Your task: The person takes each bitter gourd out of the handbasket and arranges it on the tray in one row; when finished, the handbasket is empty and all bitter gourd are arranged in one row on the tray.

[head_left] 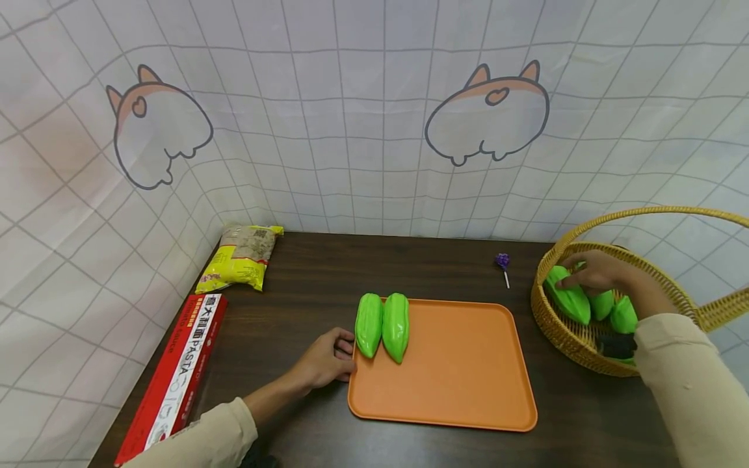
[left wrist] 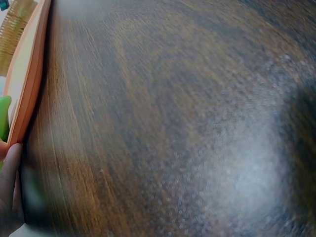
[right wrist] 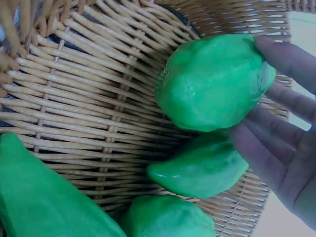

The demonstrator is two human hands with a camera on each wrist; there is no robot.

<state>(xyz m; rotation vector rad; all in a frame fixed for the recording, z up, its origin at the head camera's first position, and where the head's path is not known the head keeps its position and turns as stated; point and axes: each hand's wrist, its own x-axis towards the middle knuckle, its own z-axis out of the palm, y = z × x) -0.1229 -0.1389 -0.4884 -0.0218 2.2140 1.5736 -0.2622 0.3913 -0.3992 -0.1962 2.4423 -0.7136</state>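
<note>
My right hand (head_left: 599, 273) reaches into a wicker basket (head_left: 550, 325) at the right. Its thumb and fingers are round one end of a bright green, ridged fruit (right wrist: 212, 84). Below that fruit in the right wrist view lie a smaller pointed green fruit (right wrist: 202, 168) and other green pieces. My left hand (head_left: 328, 357) holds the left rim of an orange tray (head_left: 450, 370), thumb and fingers at its edge. Two long, ribbed green fruits (head_left: 368, 325) lie side by side on the tray's upper left, tips towards me.
A purple-wrapped lollipop (head_left: 503, 262) lies between tray and basket, near the back. At the left are a yellow packet (head_left: 241, 257) and a long red pasta box (head_left: 175, 370). The basket's tall handle (head_left: 649, 211) arches above the right hand. A white gridded curtain (head_left: 363, 130) hangs behind the table.
</note>
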